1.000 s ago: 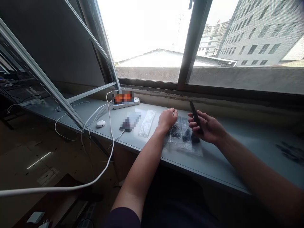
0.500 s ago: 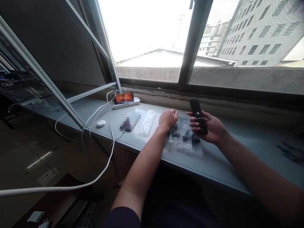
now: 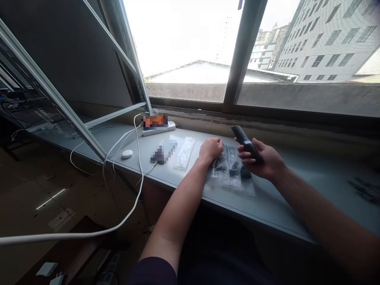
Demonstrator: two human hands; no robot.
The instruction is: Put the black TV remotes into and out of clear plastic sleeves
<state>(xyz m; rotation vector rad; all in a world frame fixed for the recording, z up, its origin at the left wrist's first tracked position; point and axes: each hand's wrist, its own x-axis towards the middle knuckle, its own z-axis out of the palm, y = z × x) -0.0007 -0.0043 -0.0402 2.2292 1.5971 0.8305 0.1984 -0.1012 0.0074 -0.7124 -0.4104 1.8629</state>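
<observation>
My right hand (image 3: 265, 160) is closed round a black remote control (image 3: 240, 133), held raised above the table. Its plain dark back, with a small pale label, now faces me. Curled at the far end of the bagged dark remotes (image 3: 234, 172), my left hand (image 3: 210, 150) rests low over the table. Its fingertips are hidden, so whatever they may hold does not show. The bagged remotes lie side by side in clear plastic, partly under and below the right hand. Left of my left hand lies a flat clear plastic bag (image 3: 185, 153).
On the grey table (image 3: 285, 202) stand a white power strip (image 3: 160, 128) below a blurred orange item, a round white device (image 3: 127, 154) and a blurred item on a cable. A white cable (image 3: 139, 178) hangs across the front edge. Dark items (image 3: 363, 190) lie far right.
My right hand has turned the remote over: its button side faced me before, its back does now. The left hand has stayed in place.
</observation>
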